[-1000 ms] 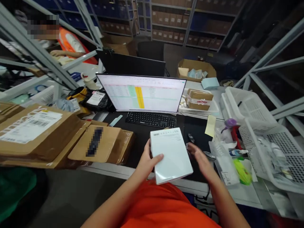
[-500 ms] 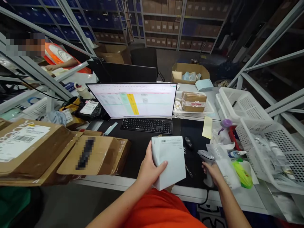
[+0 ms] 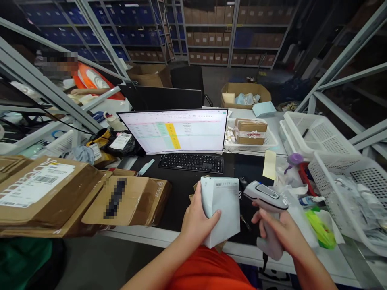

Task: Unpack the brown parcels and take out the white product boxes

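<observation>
My left hand [image 3: 201, 219] grips a pale blue box [image 3: 224, 211] from its left side, thumb across the near face. A small barcode label shows along the box's top edge. In my right hand [image 3: 278, 231] is a grey handheld barcode scanner [image 3: 266, 196], fingers wrapped round its handle, its head pointing left toward the box. A cable hangs from the scanner's base. Box and scanner are apart, both above the black desk mat [image 3: 175, 197]. Behind the box lie a keyboard [image 3: 192, 163] and, partly hidden by the scanner, a mouse [image 3: 242, 182].
A monitor [image 3: 178, 131] with a spreadsheet stands behind the keyboard. Opened cardboard boxes [image 3: 121, 201] crowd the left. White plastic baskets [image 3: 347, 193] and a bright green packet [image 3: 322, 229] are at the right. Across the desk, a co-worker in an orange vest [image 3: 90, 78] sits at far left.
My right hand has raised the barcode scanner off the desk and turned its head toward the box. The blue box stays in my left hand, while the whole view has shifted slightly.
</observation>
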Motion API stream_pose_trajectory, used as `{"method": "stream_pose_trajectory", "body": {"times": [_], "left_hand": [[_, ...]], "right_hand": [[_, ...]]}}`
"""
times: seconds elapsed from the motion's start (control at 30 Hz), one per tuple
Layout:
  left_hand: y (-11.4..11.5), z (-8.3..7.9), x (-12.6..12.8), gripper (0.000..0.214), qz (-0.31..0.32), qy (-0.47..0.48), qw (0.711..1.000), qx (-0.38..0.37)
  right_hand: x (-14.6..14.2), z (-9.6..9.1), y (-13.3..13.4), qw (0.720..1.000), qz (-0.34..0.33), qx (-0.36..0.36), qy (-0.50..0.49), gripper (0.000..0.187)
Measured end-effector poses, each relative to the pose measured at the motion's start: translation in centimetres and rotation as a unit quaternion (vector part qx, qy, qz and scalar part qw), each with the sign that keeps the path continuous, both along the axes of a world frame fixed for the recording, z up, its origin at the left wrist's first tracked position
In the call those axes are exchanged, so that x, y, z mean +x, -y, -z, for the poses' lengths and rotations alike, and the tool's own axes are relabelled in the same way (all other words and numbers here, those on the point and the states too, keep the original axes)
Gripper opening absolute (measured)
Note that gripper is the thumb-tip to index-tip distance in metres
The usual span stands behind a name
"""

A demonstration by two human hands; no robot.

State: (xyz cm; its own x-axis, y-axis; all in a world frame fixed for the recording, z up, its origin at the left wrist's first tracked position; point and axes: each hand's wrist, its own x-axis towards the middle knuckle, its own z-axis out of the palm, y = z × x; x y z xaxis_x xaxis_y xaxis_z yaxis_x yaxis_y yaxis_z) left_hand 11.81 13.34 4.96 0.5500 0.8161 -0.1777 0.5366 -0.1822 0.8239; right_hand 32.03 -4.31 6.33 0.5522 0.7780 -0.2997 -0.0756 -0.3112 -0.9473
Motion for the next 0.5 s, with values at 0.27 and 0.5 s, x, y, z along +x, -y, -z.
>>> {"method": "stream_pose_trajectory", "body": {"times": [0.27, 0.5], "left_hand": [[-0.8, 1.8, -1.3, 0.110, -0.017, 0.222, 0.958, -0.178], [0.0, 3.1, -0.2, 0.116, 0.025, 0.239, 0.957, -0.165]], "right_hand": [[6.7, 15.3, 1.9, 0.932, 0.143, -0.275, 0.190, 0.016], [4.8, 14.6, 2.5, 0.898, 0.213, -0.134, 0.362, 0.067]]}}
